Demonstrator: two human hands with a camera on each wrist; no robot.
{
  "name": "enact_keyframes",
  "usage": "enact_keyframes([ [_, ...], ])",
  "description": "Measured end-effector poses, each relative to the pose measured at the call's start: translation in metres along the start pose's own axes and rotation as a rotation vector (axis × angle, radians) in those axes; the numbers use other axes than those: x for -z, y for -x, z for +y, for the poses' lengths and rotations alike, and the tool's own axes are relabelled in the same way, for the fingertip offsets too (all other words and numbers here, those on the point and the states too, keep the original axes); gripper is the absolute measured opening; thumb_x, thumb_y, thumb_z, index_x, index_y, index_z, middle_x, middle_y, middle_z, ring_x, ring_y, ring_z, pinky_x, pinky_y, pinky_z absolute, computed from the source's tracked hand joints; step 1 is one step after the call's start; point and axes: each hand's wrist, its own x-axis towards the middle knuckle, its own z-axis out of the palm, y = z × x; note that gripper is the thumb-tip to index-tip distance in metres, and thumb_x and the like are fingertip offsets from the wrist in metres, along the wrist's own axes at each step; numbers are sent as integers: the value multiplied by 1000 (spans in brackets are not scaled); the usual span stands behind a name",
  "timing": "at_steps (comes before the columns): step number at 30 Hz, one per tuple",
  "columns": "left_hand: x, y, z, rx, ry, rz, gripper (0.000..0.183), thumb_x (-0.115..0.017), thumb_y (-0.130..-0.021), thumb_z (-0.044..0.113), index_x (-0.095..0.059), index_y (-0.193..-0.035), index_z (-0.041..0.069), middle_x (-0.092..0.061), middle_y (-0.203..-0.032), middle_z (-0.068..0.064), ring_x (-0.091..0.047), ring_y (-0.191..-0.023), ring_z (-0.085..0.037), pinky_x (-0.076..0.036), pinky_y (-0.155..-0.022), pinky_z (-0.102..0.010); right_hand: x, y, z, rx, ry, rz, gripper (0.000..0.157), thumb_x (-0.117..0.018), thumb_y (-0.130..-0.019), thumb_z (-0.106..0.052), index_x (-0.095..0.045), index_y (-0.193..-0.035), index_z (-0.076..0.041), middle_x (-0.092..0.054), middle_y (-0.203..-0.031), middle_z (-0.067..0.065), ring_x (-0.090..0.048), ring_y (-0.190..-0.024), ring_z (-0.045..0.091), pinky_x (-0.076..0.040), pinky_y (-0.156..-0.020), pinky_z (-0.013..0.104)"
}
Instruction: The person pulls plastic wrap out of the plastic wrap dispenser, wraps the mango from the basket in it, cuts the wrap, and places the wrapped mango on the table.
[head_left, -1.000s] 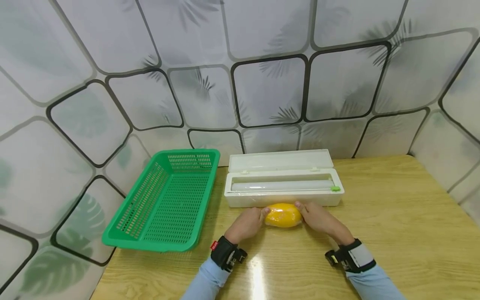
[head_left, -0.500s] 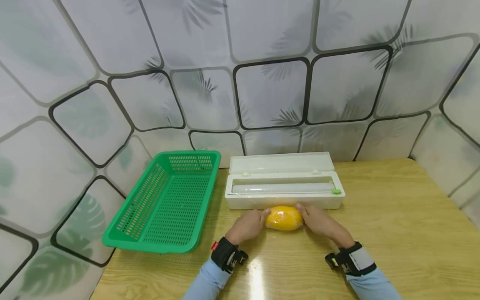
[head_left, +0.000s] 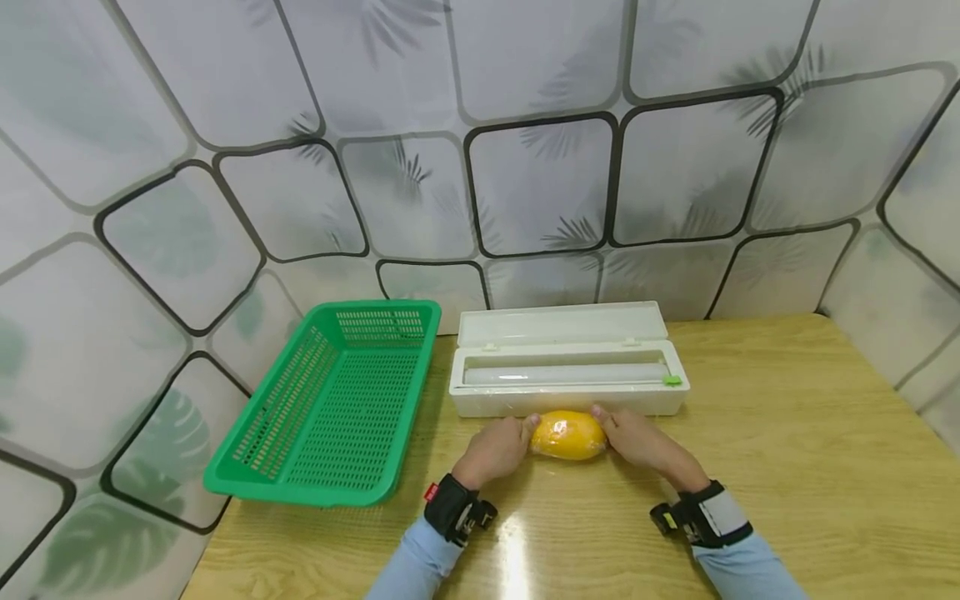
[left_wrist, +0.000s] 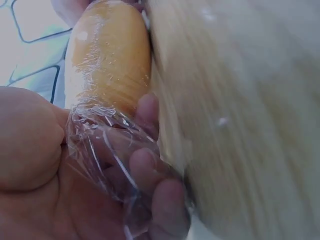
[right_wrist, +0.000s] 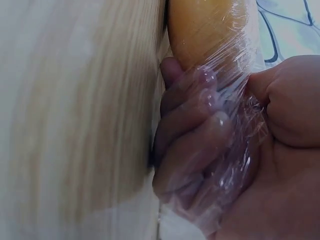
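The left hand [head_left: 495, 450] and right hand [head_left: 637, 437] each grip a gathered end of clear film [left_wrist: 94, 114], apparently to keep it snug around the yellow oval item [head_left: 568, 435], located between them at the near side of the white box [head_left: 487, 406].

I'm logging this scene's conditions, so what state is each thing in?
Yellow item: wrapped in clear film
Clear film: bunched at both ends
Left hand: holds one film end
Right hand: holds the other film end
White box: upright, lid open
Roll: lying in the white box, exposed
Green slider: at the box's right end
Green basket: upright, open-topped
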Motion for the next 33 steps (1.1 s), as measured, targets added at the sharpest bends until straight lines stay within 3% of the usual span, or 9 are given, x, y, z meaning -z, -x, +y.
enact_keyframes([
  [6,-3,2,3,75,-107,101,62,-34,-107,46,-46,-55,14,-51,-58,-7,-53,-52,-19,-42,-44,-36,3,0,3,18,-113,-23,55,-33,-109,-37,-59,-72,-5,-52,-56,2,-42,-48,11,-33,-46,22],
  [11,-4,5,5,95,-191,209,49,-43,-104,48,-55,-77,9,-56,-63,-7,-61,-58,-24,-43,-45,-38,4,0,5,23,-133,-14,60,-39,-107,-41,-62,-68,-2,-56,-55,3,-45,-46,11,-35,-43,23],
  [17,-3,7,8,82,-194,251,37,-50,-102,46,-52,-88,11,-51,-68,-2,-55,-58,-17,-39,-45,-32,6,1,4,24,4,89,55,-48,-104,-43,-58,-63,-7,-48,-52,-2,-44,-45,11,-35,-44,24],
  [23,-2,7,8,21,-264,262,34,-45,-106,35,-58,-88,9,-55,-76,-5,-61,-74,-22,-47,-52,-33,6,4,-6,17,186,217,53,-56,-100,-45,-52,-57,-14,-38,-50,-6,-38,-45,11,-28,-44,24],
  [27,0,5,5,14,-272,261,33,-41,-107,30,-60,-91,9,-58,-80,-6,-62,-77,-23,-50,-54,-34,8,7,-13,31,247,252,52,-57,-100,-43,-50,-56,-16,-35,-53,-7,-37,-48,11,-25,-46,24],
  [33,9,7,8,11,-279,260,30,-43,-106,27,-61,-90,9,-59,-80,-6,-62,-76,-23,-49,-53,-33,14,14,-12,39,274,267,49,-55,-100,-46,-53,-62,-15,-38,-57,-5,-39,-52,12,-27,-48,26],
])
